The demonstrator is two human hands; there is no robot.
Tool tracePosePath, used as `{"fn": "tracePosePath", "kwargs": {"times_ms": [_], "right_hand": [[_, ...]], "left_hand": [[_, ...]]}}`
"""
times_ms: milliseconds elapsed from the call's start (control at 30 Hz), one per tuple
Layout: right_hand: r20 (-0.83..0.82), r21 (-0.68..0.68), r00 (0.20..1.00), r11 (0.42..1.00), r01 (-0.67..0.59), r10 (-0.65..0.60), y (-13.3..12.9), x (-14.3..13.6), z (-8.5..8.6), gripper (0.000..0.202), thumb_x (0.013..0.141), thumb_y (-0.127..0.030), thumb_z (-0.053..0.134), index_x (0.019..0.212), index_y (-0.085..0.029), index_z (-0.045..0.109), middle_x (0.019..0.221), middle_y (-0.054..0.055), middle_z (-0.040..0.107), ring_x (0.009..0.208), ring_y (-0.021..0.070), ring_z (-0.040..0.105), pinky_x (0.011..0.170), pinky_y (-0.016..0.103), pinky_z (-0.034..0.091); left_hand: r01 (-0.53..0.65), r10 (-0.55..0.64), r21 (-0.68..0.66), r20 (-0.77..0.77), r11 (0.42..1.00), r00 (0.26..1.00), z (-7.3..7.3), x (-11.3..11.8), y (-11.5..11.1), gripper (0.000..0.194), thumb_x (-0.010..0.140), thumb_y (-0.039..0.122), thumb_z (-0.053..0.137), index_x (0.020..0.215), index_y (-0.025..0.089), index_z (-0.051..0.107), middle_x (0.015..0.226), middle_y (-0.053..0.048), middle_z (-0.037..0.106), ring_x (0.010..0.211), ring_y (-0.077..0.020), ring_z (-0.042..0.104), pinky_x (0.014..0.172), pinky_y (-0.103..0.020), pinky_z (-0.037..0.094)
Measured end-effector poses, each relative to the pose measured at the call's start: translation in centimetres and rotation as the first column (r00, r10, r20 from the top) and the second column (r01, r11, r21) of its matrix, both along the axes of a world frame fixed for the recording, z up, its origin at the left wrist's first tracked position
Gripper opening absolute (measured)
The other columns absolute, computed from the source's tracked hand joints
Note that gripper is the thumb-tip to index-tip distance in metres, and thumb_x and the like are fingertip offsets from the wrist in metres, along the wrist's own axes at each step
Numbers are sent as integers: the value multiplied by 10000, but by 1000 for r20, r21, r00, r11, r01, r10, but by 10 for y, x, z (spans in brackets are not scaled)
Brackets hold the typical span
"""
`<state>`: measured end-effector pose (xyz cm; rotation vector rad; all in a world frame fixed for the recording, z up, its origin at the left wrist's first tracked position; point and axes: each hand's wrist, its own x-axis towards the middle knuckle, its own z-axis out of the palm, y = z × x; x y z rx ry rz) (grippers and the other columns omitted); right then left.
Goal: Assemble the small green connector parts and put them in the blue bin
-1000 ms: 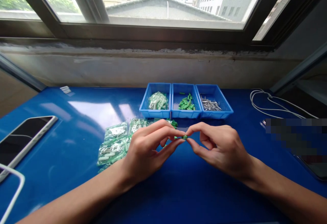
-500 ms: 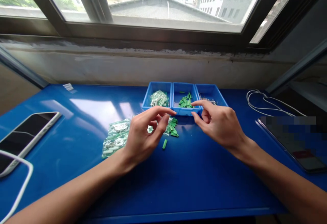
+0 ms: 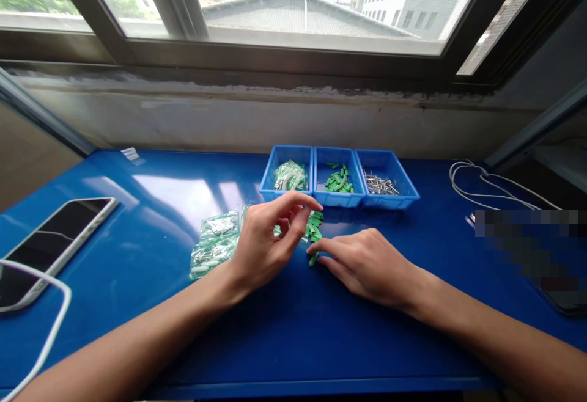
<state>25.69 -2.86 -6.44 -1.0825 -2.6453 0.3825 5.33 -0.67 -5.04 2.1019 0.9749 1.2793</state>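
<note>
My right hand (image 3: 367, 261) is low over the table, with a small green plastic piece (image 3: 313, 259) between its index finger and thumb. To its left, my left hand (image 3: 268, 246) is held with the thumb close to the index finger in a loose pinch. Whatever lies between those fingertips, if anything, is hidden. Behind and beside the left hand are clear bags (image 3: 213, 249) of whitish and metallic parts, partly covered by it. Several more green pieces (image 3: 314, 222) form a small heap just beyond both hands.
Three joined blue bins stand at the back: the left bin (image 3: 265, 185) has bagged parts, the middle bin (image 3: 321, 197) green pieces, the right bin (image 3: 408, 191) metal pins. A phone (image 3: 55, 243) and white cable (image 3: 50, 335) lie left; a coiled cable (image 3: 458, 185) lies right.
My right hand has come away from the front of the bins, toward me and to the left, onto the loose green piece. My left hand keeps nearly the same pose. The view has shifted slightly.
</note>
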Motion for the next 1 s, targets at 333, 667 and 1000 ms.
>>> {"fn": "tracePosePath", "kwargs": {"times_ms": [333,667,1000], "right_hand": [[-119,-163,982,979,123,-144,2,8,2,170,897,-235,727,1066,-215,732,651,-46,668,539,124,586,565,234,353],[-438,-149,874,976,161,-211,2,10,1,80,908,-204,689,955,-174,747,564,-68,521,467,80,454,502,208,345],[-555,-190,792,966,176,-254,0,14,9,124,929,-255,675,944,-147,734,524,-83,461,437,67,409,462,201,346]], "left_hand": [[86,-87,-14,-107,996,990,-5,-5,2,184,993,164,524,971,144,706,664,15,629,547,-95,580,527,-193,458],[140,-112,100,-246,985,963,-5,-6,0,154,971,115,574,1078,164,673,684,51,633,511,-57,509,515,-156,407],[116,-50,237,-269,964,962,-6,-5,-1,79,949,137,677,1019,172,685,713,45,647,534,-64,508,554,-162,422]]}}
